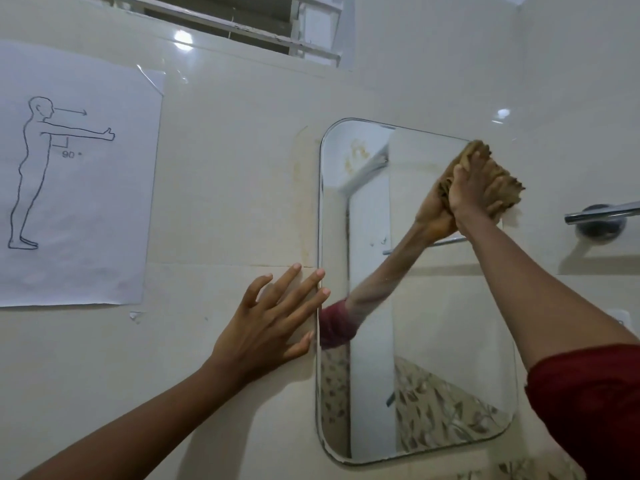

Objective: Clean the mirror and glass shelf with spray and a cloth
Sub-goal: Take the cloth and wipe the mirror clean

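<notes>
Nearest my view is the dark red sleeve (588, 403) at the lower right, below the mirror's (415, 323) right edge. From it my right arm reaches up to that mirror's upper right corner. I take the mirror as my landmark: a rounded-corner pane fixed to the cream tiled wall (225, 202), which fills most of the frame. Left of the mirror, well apart, a paper sheet (72, 174) with a line-drawn standing figure is taped to the tiles; above the mirror sits a louvred window (235, 22); to its right a chrome towel bar (602, 216) juts from the wall. My left hand (270, 327) lies flat on the tile just beside the mirror's left edge, fingers spread and holding nothing, fingertips reaching the glass rim. My right hand (474, 188) presses a bunched tan cloth (502, 181) against the mirror's top right corner, fingers splayed over the wad. I'd judge the wiping step is under way; to do it well I would keep the palm flat, work overlapping passes downward from that corner, and reach the yellowish smudge (356, 154) near the mirror's upper left. Neither the spray nor the glass shelf shows here.
</notes>
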